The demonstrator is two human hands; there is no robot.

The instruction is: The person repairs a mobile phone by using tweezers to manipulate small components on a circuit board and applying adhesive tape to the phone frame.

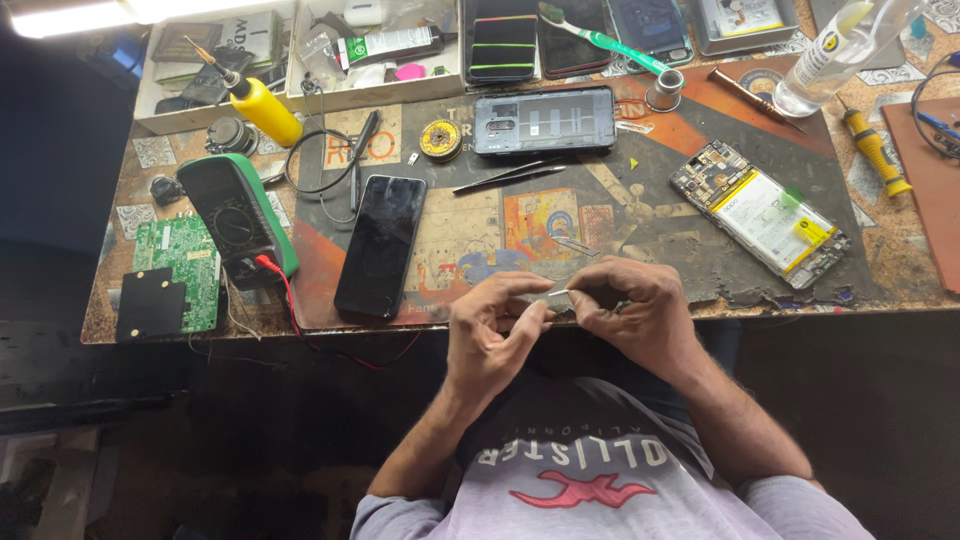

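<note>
My left hand (495,330) and my right hand (635,305) meet at the near edge of the worn work mat (640,215). Together they pinch a small thin metal piece (556,294) between the fingertips; what it is stays too small to tell. A black phone (381,245) lies face up to the left of my hands. An opened phone with its battery showing (760,212) lies to the right. A dark phone frame (544,121) rests further back, with black tweezers (510,176) in front of it.
A green multimeter (238,215) with a red lead and a green circuit board (175,270) sit at the left. A yellow bottle (262,105), part trays, a green toothbrush (605,40), a clear bottle (825,60) and a yellow screwdriver (875,150) line the back and right.
</note>
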